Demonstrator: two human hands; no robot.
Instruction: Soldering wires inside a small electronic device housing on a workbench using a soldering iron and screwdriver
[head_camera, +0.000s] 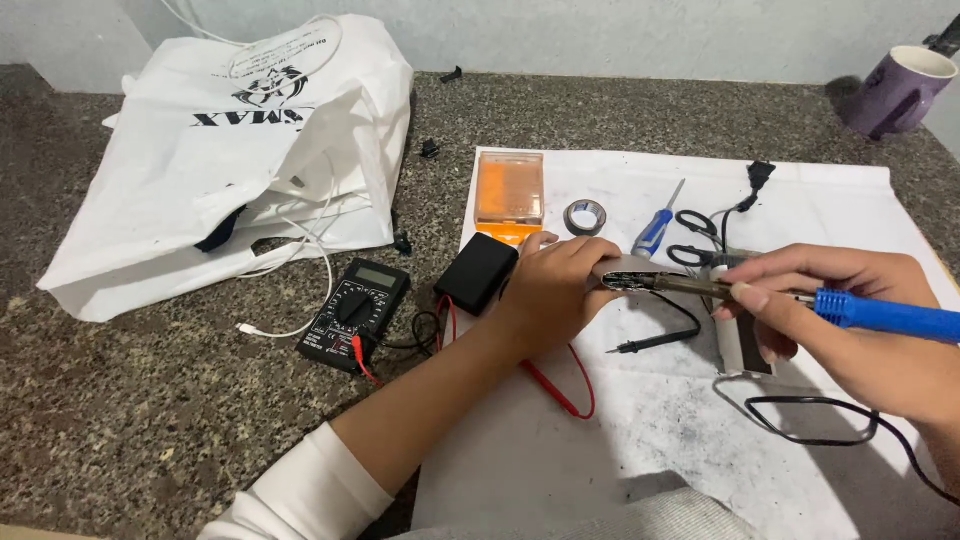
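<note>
A person's left hand (555, 285) grips a small grey circuit board (628, 272) over a white sheet (560, 440) on a speckled stone counter (150, 400), fingers curled together around the board's near end, its far end jutting out toward the right hand. The right hand (840, 320) pinches a blue-handled soldering iron (880, 315) between thumb and fingertips like a pen; its metal shaft lies across the board's exposed edge, touching it. A black box (478, 272) sits just beside the left knuckles, with an orange case (509, 190), a tape roll (585, 216), a blue screwdriver (655, 228) and scissors (700, 235) crowding the sheet beyond the hands. A multimeter (355, 312) lies off the sheet's left edge, near a white plastic bag (230, 150). Open sheet spreads toward the person, crossed by red and black leads.
</note>
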